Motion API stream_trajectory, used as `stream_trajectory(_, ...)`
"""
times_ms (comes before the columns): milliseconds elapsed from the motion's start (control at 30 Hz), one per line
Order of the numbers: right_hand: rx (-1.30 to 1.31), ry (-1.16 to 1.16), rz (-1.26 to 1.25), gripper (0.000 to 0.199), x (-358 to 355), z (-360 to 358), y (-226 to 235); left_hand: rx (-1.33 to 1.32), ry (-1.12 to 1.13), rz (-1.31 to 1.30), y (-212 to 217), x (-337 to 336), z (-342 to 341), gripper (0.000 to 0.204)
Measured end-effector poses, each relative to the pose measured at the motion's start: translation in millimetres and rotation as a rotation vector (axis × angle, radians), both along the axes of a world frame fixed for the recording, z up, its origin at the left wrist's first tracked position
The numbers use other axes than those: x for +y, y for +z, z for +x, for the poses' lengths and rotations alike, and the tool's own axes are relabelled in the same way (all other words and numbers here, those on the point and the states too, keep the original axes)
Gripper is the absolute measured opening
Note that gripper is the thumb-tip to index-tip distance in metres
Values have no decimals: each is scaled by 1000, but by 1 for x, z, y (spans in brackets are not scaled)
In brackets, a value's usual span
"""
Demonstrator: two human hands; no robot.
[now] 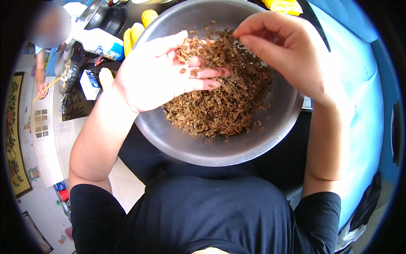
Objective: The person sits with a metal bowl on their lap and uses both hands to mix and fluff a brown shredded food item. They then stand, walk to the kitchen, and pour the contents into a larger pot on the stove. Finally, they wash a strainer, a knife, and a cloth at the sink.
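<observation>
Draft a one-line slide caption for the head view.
Left hand cradles brown flakes over a metal basin holding more, while the right hand, thumb and forefinger close together, hovers alongside.

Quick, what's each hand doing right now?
Left hand: open, brown flakes lying on its fingers.
Right hand: thumb and forefinger close together; can't tell if they're pinching anything.

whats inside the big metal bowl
The metal bowl holds a loose heap of brown shreds. The left hand, palm up with some shreds on its fingers, and the right hand hide parts of the inside. The bottom beneath the heap is covered.
</observation>
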State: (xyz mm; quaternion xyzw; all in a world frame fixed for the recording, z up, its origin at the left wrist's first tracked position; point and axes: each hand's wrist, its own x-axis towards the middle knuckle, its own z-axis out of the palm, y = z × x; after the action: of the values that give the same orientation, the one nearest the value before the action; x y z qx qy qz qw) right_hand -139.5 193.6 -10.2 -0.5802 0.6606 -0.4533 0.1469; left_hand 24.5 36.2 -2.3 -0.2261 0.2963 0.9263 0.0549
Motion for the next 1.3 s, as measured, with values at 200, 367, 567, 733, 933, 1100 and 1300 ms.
stream_trajectory(200, 192, 14, 93, 14, -2, 8, 8, 45, 7, 34, 2, -3, 2, 51)
stream_trajectory(367, 372, -140, 175, 13, -1, 3, 1, 157, -187, -413, -4, -17, 3, 46)
stream_trajectory(567, 154, -192, 120, 12, 7, 15, 21, 137, -734, -1917, -9, 3, 1, 62)
stream_trajectory(733, 44, -176, 33, 12, 7, 17, 23, 218, -1140, -2177, -29, 69, -17, 87)
stream_trajectory(933, 29, -137, -65, 12, 19, 6, 13, -102, -947, -2054, -40, 40, -53, 43)
stream_trajectory(1100, 51, -173, -70, 13, 28, 5, 23, -16, -233, -695, -9, 6, -34, 35)
stream_trajectory(1300, -49, -177, 67, 14, 26, 8, 28, 55, -107, -201, -24, -16, 10, 39)
